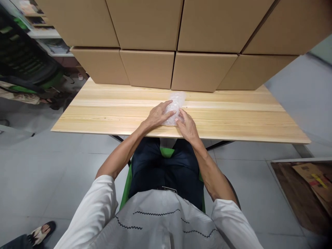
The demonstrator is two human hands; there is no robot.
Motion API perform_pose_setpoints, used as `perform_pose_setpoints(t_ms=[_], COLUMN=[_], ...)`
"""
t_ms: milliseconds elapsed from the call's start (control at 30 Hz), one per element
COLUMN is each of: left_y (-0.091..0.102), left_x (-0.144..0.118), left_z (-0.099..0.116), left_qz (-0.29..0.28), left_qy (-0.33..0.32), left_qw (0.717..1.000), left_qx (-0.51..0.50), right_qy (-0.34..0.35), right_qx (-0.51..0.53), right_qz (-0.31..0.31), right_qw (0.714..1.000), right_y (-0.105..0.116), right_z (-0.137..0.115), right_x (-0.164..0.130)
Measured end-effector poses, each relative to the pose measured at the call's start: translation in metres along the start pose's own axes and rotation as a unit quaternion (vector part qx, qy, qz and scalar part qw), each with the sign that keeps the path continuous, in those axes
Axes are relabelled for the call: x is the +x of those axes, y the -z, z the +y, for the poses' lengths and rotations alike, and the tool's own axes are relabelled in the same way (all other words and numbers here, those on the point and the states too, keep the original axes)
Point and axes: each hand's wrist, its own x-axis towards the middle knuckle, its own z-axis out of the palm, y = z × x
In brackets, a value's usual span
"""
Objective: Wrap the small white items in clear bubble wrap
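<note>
A small piece of clear bubble wrap (pixel 177 100) lies flat on the wooden table near its front edge, in the middle. From the left, my left hand (pixel 159 114) rests on it with the fingers stretched out and the thumb across the plastic. At its lower right edge, my right hand (pixel 188 125) has its fingers bent and its thumb and fingertips on the wrap. Part of the wrap is covered by both hands. Whether anything is inside the wrap, I cannot make out.
Two rows of stacked cardboard boxes (pixel 146 69) line the back of the light wooden table (pixel 241 116). On the left stand a dark chair (pixel 28 55) and shelves (pixel 46 34). Another person's foot (pixel 43 232) shows at lower left. Flattened cardboard (pixel 312 183) lies on the right.
</note>
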Motion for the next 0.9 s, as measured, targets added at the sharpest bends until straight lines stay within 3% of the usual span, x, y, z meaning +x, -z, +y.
perform_pose_setpoints(t_ms=[167, 300, 433, 533, 600, 733, 800, 900], left_y=[-0.011, -0.011, -0.011, -0.014, -0.015, -0.017, -0.016, -0.013], left_x=[-0.012, -0.018, -0.019, -0.020, -0.018, -0.011, -0.007, -0.002], left_z=[0.019, 0.029, 0.030, 0.025, 0.019, 0.005, -0.001, -0.003], left_qz=[0.008, -0.009, -0.007, 0.010, 0.033, 0.102, 0.111, 0.051], left_qy=[0.028, 0.027, 0.017, 0.013, 0.012, 0.008, 0.037, 0.103], left_qw=[0.989, 0.979, 0.978, 0.982, 0.988, 0.995, 0.984, 0.944], left_qx=[0.146, 0.201, 0.208, 0.189, 0.153, -0.008, -0.132, -0.310], right_qy=[0.051, 0.072, 0.061, 0.016, -0.025, -0.072, -0.064, -0.035], right_qx=[-0.121, -0.164, -0.147, -0.053, 0.076, 0.302, 0.327, 0.294], right_qz=[0.024, 0.028, 0.019, 0.027, 0.034, 0.062, 0.084, 0.076], right_qw=[0.991, 0.983, 0.987, 0.998, 0.996, 0.949, 0.939, 0.952], right_y=[-0.005, -0.008, -0.005, -0.001, 0.002, 0.005, 0.005, 0.005], right_z=[0.001, 0.002, 0.002, 0.002, 0.003, 0.000, -0.003, -0.012], right_x=[-0.004, -0.006, -0.006, -0.001, 0.004, 0.018, 0.023, 0.031])
